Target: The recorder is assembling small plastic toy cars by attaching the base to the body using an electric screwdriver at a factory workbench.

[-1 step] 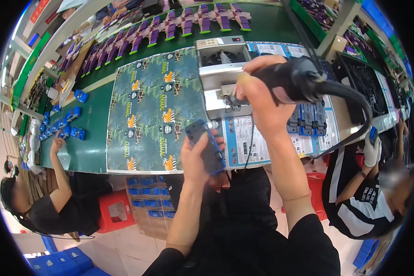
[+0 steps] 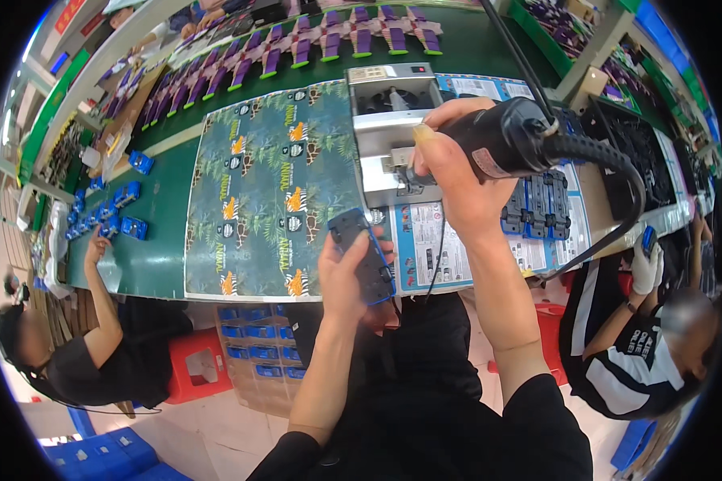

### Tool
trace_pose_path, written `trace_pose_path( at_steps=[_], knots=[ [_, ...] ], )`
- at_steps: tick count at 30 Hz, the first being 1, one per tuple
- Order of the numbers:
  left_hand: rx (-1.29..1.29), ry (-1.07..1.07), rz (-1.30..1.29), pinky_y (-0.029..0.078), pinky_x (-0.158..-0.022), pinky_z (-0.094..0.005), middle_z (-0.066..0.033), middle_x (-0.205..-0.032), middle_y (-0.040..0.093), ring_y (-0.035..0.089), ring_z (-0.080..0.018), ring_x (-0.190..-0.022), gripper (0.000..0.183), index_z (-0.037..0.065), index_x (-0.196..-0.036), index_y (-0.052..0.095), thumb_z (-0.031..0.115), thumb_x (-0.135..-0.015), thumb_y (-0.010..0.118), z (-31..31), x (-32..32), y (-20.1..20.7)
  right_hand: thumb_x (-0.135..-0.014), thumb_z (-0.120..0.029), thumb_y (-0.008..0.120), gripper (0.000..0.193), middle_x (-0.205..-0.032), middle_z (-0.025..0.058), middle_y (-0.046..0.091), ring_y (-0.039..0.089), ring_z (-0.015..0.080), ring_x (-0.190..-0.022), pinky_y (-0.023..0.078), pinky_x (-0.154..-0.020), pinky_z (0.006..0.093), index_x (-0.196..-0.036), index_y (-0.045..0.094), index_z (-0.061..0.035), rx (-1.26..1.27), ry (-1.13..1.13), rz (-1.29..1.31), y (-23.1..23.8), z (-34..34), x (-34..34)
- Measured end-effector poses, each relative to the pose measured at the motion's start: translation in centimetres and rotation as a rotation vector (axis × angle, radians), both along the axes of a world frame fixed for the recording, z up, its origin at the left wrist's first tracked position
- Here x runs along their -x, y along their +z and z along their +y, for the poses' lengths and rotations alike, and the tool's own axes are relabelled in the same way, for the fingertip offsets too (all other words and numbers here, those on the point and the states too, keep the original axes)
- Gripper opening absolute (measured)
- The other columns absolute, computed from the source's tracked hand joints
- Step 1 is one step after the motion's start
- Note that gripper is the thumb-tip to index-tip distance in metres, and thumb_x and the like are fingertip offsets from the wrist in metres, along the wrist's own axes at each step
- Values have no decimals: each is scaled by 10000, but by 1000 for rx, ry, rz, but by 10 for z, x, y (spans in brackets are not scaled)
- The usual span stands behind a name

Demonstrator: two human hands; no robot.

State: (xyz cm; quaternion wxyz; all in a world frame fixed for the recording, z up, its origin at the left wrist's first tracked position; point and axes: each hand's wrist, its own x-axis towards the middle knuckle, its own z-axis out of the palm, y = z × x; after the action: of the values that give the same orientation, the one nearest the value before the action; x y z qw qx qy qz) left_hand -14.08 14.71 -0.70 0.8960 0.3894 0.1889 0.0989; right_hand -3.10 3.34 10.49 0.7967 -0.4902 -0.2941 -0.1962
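Observation:
My left hand (image 2: pixel 341 276) holds a toy car (image 2: pixel 373 268) with its black underside turned up and blue body edges showing. My right hand (image 2: pixel 461 176) is wrapped round a black electric screwdriver (image 2: pixel 501 144), whose thick cable curves down on the right. The screwdriver's front end points left, at a silver screw feeder box (image 2: pixel 374 164) on the bench; whether its tip touches the box I cannot tell. Several more toy cars (image 2: pixel 537 204) lie underside up in rows to the right of my right wrist.
A jungle-print sheet (image 2: pixel 257 208) covers the bench left of the feeder. Blue toy cars (image 2: pixel 128 195) stand further left, near a co-worker's hand (image 2: pixel 96 244). Another person (image 2: pixel 642 337) sits at right. Purple figures (image 2: pixel 301 52) line the far side. A cardboard tray (image 2: pixel 257 333) of cars stands below.
The screwdriver was blurred before and is sharp now, shifted very slightly. My left hand and the toy car stay almost in the same place.

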Motion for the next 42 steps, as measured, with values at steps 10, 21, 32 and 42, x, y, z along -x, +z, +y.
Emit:
trace_pose_path(
  at_steps=[10, 21, 32, 42],
  knots=[
    [-33, -60, -74, 600, -706, -354, -154, -999, 681, 701, -229, -812, 214, 26, -1132, 553, 157, -967, 585, 4, -5, -5, -804, -67, 789, 235, -554, -55, 550, 473, 9, -471, 331, -455, 183, -660, 604, -47, 121, 14, 17, 10, 16, -15],
    [-99, -103, -42, 583, -627, -309, -91, -919, 697, 698, -166, -761, 200, -7, -1069, 647, 79, -891, 680, -1, 0, 1, -962, -461, 485, 422, -673, 56, 494, 476, 162, -547, 447, -526, 318, -999, 504, -40, -53, 432, -7, 12, -6, 34],
    [-117, -113, -62, 571, -629, -278, -73, -914, 693, 668, -117, -765, 223, -15, -1081, 645, 70, -881, 692, -1, 0, -7, -890, -411, 670, 423, -670, 63, 514, 507, 164, -562, 474, -555, 314, -968, 485, -39, 53, 325, 75, -12, 10, 41],
    [-278, -141, -48, 508, -756, -250, -33, -951, 698, 609, -68, -835, 220, -22, -1074, 662, 32, -861, 680, -6, -2, -4, -804, -470, 749, 512, -625, 27, 488, 477, 145, -506, 439, -483, 274, -876, 453, -58, 6, 318, 111, -23, 9, 43]
  ],
)
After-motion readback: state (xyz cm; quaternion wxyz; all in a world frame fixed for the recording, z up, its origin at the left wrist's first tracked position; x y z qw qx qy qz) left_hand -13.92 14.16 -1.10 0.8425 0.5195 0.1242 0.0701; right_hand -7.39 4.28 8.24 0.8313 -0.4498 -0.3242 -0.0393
